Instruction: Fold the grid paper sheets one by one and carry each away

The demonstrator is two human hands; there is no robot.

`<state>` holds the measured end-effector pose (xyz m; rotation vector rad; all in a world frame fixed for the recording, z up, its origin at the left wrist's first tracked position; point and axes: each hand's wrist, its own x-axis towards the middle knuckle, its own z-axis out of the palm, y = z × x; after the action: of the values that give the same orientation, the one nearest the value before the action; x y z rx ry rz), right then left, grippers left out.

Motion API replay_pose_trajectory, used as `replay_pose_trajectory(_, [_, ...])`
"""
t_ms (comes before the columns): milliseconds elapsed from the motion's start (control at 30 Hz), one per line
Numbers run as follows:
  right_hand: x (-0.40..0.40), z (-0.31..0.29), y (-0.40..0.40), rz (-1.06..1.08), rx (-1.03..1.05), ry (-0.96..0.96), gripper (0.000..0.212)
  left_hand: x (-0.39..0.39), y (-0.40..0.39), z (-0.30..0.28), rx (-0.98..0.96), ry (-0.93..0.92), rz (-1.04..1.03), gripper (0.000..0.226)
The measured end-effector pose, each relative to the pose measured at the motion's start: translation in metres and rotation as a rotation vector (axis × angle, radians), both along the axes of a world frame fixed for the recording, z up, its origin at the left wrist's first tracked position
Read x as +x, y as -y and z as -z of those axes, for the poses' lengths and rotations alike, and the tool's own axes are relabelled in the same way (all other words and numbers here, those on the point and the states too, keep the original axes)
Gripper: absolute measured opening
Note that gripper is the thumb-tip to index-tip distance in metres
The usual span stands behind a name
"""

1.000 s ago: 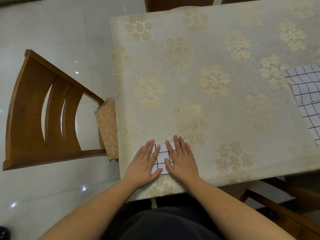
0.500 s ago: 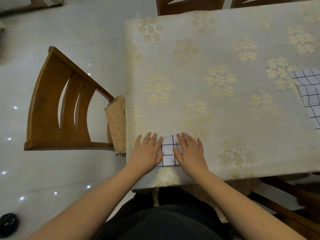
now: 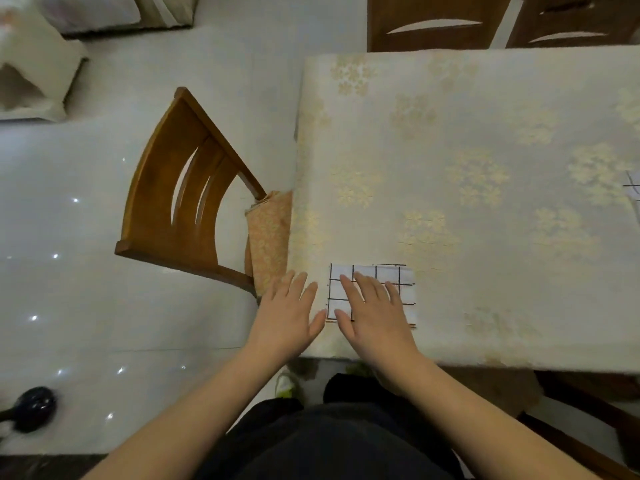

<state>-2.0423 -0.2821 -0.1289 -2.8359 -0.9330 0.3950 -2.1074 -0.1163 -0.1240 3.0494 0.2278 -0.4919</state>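
Folded sheet: a small grid rectangle lying flat near the worktop's front edge, towards its left corner; it looks already folded down small, so the creasing seems nearly done
Right hand: spread flat, palm down, fingers apart, lying on the near half of the sheet; judged to be pressing it so the crease sets and the paper cannot slide on the smooth cloth
Left hand: flat and empty, fingers spread, just left of the sheet at the worktop's left edge, its thumb close to the sheet's near left corner; whether the thumb touches the paper cannot be told
Why this hold: neither hand grips anything; one pins, the other stands clear at the side, likely ready to slip under an edge and lift
Spare sheet: a sliver of unfolded grid paper at the worktop's far right, well apart from the hands, waiting its turn
Chair: wooden, on the floor just left of the worktop, turned away
Step in hand: final flattening of this sheet; carrying it away is not yet done
Risk: the thin packet may spring open when the palm lifts
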Motion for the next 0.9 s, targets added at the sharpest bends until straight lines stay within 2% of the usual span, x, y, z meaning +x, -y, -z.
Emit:
replay_pose_trajectory(333, [-0.066,-0.026,-0.079,-0.139,0.004,0.041,0.062,-0.09,-0.066,-0.033,-0.089,0.057,-0.219,0.073])
replay_pose_trajectory(567, [-0.139,-0.032,-0.165,-0.228,-0.057,0.079,0.065,-0.191,-0.141,-0.039,-0.088,0.078,-0.287,0.073])
replay_pose_trajectory(767, [-0.199,-0.056,-0.236,-0.311,0.008,0.119,0.062,-0.26,-0.196,-0.052,-0.043,0.097,-0.385,0.067])
replay_pose_trajectory(900, [-0.213,-0.06,-0.269,-0.379,0.009,0.096,0.059,-0.28,-0.226,-0.054,-0.038,0.096,-0.458,0.079])
